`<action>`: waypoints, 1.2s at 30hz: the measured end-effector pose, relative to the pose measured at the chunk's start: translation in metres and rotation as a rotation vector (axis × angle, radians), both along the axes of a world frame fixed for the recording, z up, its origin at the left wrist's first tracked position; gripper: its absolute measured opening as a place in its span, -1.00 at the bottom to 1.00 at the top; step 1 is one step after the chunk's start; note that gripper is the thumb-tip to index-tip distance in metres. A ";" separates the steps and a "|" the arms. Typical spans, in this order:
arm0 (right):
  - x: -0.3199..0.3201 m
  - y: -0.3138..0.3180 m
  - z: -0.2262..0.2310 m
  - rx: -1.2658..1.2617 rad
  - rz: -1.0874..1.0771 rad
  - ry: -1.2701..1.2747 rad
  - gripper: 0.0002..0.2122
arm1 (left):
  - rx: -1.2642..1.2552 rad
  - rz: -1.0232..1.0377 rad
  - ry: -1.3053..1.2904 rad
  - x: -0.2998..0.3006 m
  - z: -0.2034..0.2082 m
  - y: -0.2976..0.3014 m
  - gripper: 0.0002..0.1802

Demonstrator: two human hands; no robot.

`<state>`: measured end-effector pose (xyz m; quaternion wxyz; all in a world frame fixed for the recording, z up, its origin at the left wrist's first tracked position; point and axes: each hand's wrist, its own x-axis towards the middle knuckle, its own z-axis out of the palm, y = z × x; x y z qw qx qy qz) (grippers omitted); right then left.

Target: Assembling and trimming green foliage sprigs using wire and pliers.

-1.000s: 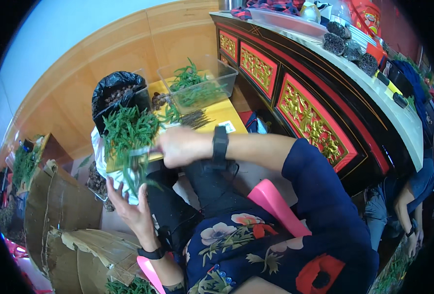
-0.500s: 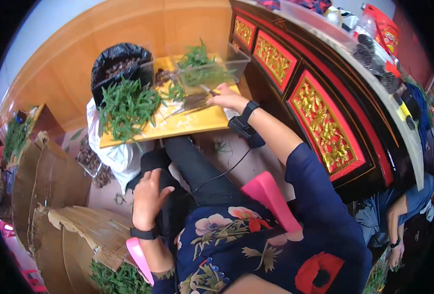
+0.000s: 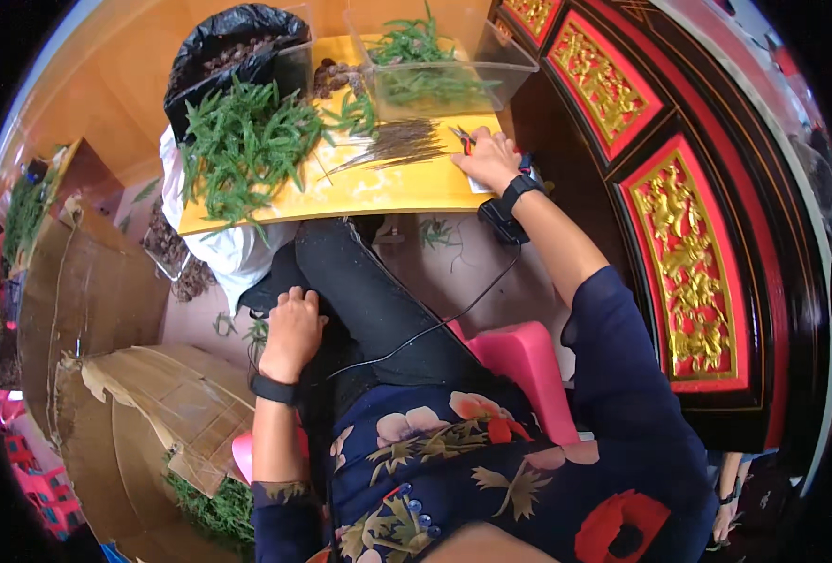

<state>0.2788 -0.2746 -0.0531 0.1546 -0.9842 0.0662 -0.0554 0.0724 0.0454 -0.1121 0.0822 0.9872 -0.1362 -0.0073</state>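
Observation:
My right hand [image 3: 491, 161] is closed on a small pair of pliers [image 3: 465, 141] with red and dark handles, at the right front of the yellow board [image 3: 406, 202]. Just left of the pliers lies a bundle of thin dark wire stems [image 3: 404, 143], some with pale ends. My left hand [image 3: 292, 328] rests over my thigh, its fingers loosely bent and nothing visible in them. A heap of green artificial sprigs [image 3: 247, 141] covers the board's left side, with a smaller bunch [image 3: 353, 114] near the stems.
A clear plastic bin [image 3: 519, 70] with green sprigs stands at the back right. Brown cones [image 3: 336, 77] lie beside a black-bag-lined bin [image 3: 190, 75]. Cardboard [image 3: 144, 375] is at left, a carved cabinet [image 3: 683, 272] at right. A cable [image 3: 416, 336] crosses my lap.
My right hand has moved right with the pliers, away from the wire stems. My left hand's fingers have drawn closer together. The view has shifted, and the board sits higher in it.

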 end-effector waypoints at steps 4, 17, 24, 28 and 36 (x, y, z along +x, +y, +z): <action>0.000 0.013 -0.004 -0.130 0.139 -0.234 -0.51 | 0.097 -0.001 0.084 0.003 -0.013 -0.002 -0.64; -0.066 0.147 0.022 0.236 1.389 -0.365 -0.72 | -0.175 0.109 0.106 0.018 0.071 -0.001 -0.67; -0.094 0.143 -0.009 0.109 0.880 0.033 -0.64 | -0.242 0.239 -0.039 0.037 0.055 0.019 -0.43; -0.075 0.152 0.022 0.070 1.100 0.136 -0.71 | -0.396 0.178 0.113 0.038 0.061 0.022 -0.41; 0.041 0.191 0.018 -0.149 0.639 -0.013 -0.78 | -0.276 0.234 0.256 0.033 0.045 0.040 -0.58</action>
